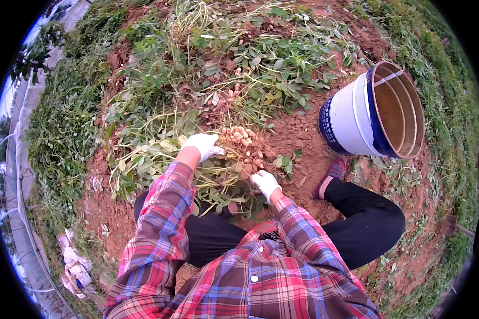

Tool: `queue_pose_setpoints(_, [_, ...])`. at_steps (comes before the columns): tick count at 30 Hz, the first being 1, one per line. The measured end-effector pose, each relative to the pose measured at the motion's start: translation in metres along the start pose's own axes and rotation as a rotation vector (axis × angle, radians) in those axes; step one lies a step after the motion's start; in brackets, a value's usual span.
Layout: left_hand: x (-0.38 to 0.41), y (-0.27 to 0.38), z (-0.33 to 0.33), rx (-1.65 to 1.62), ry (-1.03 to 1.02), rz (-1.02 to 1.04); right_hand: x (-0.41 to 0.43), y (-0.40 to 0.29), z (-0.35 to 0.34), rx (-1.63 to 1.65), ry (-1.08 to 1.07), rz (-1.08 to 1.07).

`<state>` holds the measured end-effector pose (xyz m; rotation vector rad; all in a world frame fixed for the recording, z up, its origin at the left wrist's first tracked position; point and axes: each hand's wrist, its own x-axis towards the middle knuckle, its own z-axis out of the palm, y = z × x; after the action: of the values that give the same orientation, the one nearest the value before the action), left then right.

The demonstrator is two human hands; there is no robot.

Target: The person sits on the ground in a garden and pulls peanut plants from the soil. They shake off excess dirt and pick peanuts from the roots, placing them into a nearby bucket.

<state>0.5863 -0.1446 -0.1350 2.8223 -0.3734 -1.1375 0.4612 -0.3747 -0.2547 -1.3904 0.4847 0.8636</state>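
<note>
White gloves cover both of my hands. My left hand grips the stems of an uprooted peanut plant, whose leaves spread to the left and down over my leg. To the right of that hand hangs a cluster of pale peanut pods among thin roots. My right hand is at the lower end of the roots, just below some more pods. Its fingertips look pinched together there, but what lies between them is too small to make out.
A white and blue bucket lies tilted on the reddish soil at right, its mouth facing right. More pulled peanut plants are heaped ahead. A plastic-sheeted structure borders the left. White bags lie at lower left, and a hoe-like tool at far right.
</note>
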Motion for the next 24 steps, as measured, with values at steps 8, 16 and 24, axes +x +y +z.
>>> queue_pose_setpoints(8, [0.001, -0.005, 0.004, -0.019, -0.018, -0.021, -0.064, -0.064, -0.009, -0.545, -0.320, -0.307])
queue_pose_setpoints(16, [-0.007, -0.014, 0.010, -0.017, -0.009, -0.043, -0.188, -0.206, -0.160, 0.442, 0.220, -1.032])
queue_pose_setpoints(24, [0.000, -0.006, 0.007, -0.032, -0.020, -0.025, -0.174, -0.227, -0.230, -0.543, 1.308, -1.079])
